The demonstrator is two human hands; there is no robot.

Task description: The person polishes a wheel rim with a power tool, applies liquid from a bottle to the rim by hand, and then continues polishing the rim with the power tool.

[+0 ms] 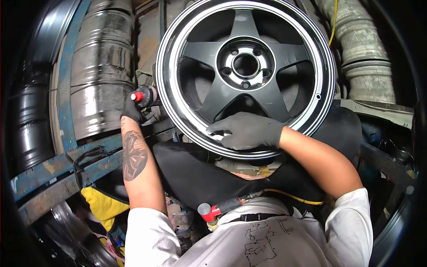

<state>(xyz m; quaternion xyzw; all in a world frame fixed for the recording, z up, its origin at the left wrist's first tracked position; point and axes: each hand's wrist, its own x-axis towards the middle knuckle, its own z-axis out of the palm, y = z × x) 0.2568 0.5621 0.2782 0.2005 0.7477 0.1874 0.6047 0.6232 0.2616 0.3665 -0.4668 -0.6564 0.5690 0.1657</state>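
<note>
A large five-spoke wheel rim [245,20], black with a bright lip, faces up in front of me. My right hand [251,131], in a dark glove, lies at its lower lip; thumb and fingers pinch together near a small white patch, and what they hold is too small to name. Left of the rim, my left hand [134,111], gloved too, is wrapped round a black tool with a red end [144,96]. The rim hides part of that tool. Across my lap lies a red and black air tool [222,208].
Stacked metal rims stand at the left [102,66] and right [364,53]. A blue metal frame [66,89] runs along the left and below it. A yellow cloth [104,207] hangs at the lower left. A yellow hose [293,196] crosses my lap.
</note>
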